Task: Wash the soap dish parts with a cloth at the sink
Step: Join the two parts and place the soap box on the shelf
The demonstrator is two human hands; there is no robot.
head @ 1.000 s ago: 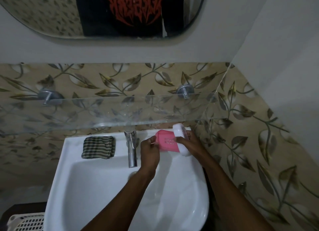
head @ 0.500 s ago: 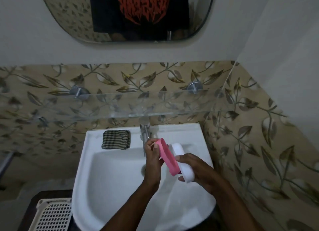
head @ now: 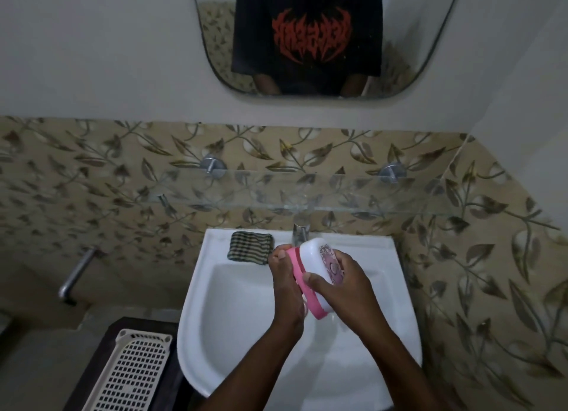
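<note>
Over the white sink [head: 233,327] I hold a soap dish on edge with both hands. My left hand [head: 284,290] grips the pink inner tray [head: 299,277] from the left side. My right hand [head: 341,287] wraps the white cover [head: 316,263], which has a purple pattern on its outer face, pressed against the pink tray. A folded green striped cloth [head: 249,247] lies on the sink's back ledge, left of the tap [head: 298,233], apart from both hands. No water is seen running.
A glass shelf [head: 307,192] juts out over the back of the sink. Leaf-patterned tiles close in behind and on the right. A white perforated basket [head: 132,373] sits on a dark stand at lower left. A metal pipe [head: 75,275] sticks from the left wall.
The soap dish has come from the sink's back right corner to above the basin's middle, turned on edge. The pink tray and white cover now sit close together. The camera view shifted right.
</note>
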